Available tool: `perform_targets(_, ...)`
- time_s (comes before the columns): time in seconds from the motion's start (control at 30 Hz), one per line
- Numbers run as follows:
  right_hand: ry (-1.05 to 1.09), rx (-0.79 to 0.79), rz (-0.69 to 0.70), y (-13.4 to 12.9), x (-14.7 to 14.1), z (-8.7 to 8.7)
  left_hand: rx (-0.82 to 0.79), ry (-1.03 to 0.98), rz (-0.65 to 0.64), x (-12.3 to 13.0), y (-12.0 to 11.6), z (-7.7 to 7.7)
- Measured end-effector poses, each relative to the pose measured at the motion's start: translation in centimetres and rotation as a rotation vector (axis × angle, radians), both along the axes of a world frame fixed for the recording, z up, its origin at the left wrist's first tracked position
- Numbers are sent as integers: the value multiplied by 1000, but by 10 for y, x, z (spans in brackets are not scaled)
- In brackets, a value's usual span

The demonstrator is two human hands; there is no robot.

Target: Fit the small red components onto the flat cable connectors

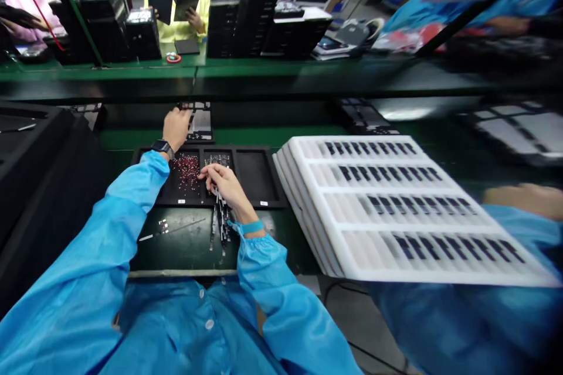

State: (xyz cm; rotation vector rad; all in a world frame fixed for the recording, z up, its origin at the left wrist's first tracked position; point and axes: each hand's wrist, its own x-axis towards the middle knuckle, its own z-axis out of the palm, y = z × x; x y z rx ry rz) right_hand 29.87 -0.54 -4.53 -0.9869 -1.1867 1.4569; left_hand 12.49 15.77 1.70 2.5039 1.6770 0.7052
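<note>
Right hand [223, 186], above row of small parts [221, 221]

"How many hands are seen at the bench?"

"Two are counted: the left hand [177, 129] and the right hand [222, 184]. One smartwatch [162, 148] is worn on the left wrist, one wrist strap [251, 227] on the right."

"And the trays?"

"One black tray [264, 203] is divided into three compartments. One stack of white foam trays [396, 275] is seen right of centre, with four rows of slots counted on the top tray."

"Anyone beyond?"

"One person in a yellow smock [185, 23] is seen at the top of the frame."
</note>
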Motion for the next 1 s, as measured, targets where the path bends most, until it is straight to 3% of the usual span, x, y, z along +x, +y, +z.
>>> perform_targets(0.13,17,1,-114,5,10,-1,-108,187,-117,13,13,-18)
perform_targets(0.27,89,9,-108,5,14,0,-155,254,-193,7,15,-25)
perform_targets(0.37,91,0,-72,3,11,1,-183,256,-224,1,14,-21)
perform_targets(0.47,63,-3,-68,0,10,2,-143,94,-180,-13,-5,-7)
perform_targets(0.57,10,33,-121,-2,11,2,-150,-219,-100,-46,-65,16)
perform_targets(0.63,-38,47,-144,-4,11,3,-244,-342,-86,-73,-127,28)
perform_targets(0.7,-71,56,-139,-6,11,6,-347,-376,-61,-93,-196,26)
perform_targets(0.77,-91,66,-100,-11,9,11,-405,-302,-56,-103,-257,7)
perform_targets(0.83,-115,87,-18,-18,6,19,-368,-250,36,-102,-297,-24)
perform_targets(0.93,-206,150,327,-31,-3,31,-288,-218,172,-92,-319,-64)
perform_targets(1.0,-326,222,620,-42,-11,36,-277,-231,218,-85,-318,-75)
